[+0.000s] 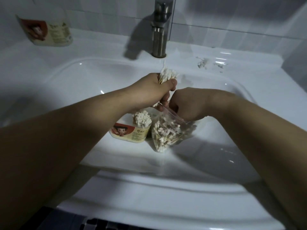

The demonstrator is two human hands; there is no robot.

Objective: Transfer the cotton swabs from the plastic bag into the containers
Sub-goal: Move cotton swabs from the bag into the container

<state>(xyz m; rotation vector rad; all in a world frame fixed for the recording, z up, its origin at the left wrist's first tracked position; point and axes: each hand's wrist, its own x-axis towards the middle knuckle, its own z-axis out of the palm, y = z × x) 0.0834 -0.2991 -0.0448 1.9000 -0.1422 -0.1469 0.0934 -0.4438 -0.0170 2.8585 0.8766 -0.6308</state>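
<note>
Over the white ceramic sink [49, 77], the left hand [154, 90] is closed in a fist around a bundle of white-tipped cotton swabs [167, 75]. The right hand [186, 105] pinches the mouth of the clear plastic bag [167, 131], which sits in the basin still holding many swabs. Just left of the bag stands a labelled container [132, 131], partly filled and upright. The swabs look light, thin and easily scattered; gripping them mid-shaft as a tight bundle seems wisest.
</note>
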